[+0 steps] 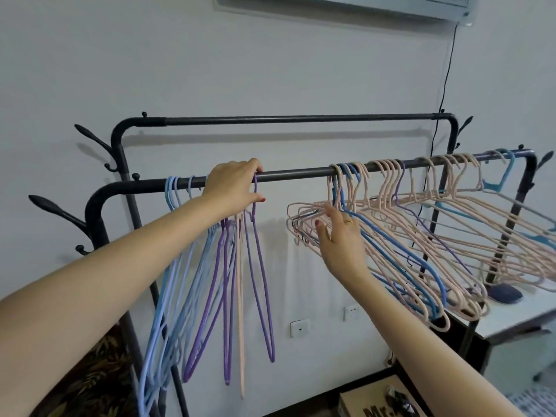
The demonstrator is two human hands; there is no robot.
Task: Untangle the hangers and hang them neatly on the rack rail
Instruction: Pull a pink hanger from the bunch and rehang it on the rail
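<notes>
Black rack rail (294, 173). Sorted hangers (210, 281): light blue, purple, one pink. Tangled hangers (421, 230): mostly pink (some blue, purple). Leaf-patterned brown fabric (90, 374) is seen lower left.

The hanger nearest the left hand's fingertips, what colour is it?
Purple hanger, clearest in the head view.

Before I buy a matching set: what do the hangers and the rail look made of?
The hangers look like thin wire with a matte pastel coating, judging by their slender, evenly coloured outlines. The rail seems to be dark painted metal tube: round, smooth, faint sheen.
</notes>
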